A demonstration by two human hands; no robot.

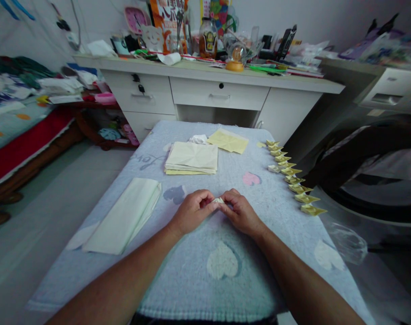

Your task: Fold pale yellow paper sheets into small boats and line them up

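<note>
Over the middle of the cloth-covered table, my left hand (196, 210) and my right hand (241, 211) meet, fingers closed in pinches. Between them is a small folded piece of pale paper (219, 200), mostly hidden by the fingertips. Beyond my hands lies a stack of creased cream paper sheets (191, 157). A yellow sheet (229, 140) and a crumpled white piece (198, 139) rest behind it. To the left is a long folded pale green paper bundle (124, 216). Several folded yellow paper boats (305, 198) stand in a row along the right edge.
A white desk (219, 92) with drawers stands against the wall, its top crowded with a jar (208, 38), a pink clock (135, 20) and other items. On the right is a front-loading washing machine (377, 149). A bed (25, 131) is at the left.
</note>
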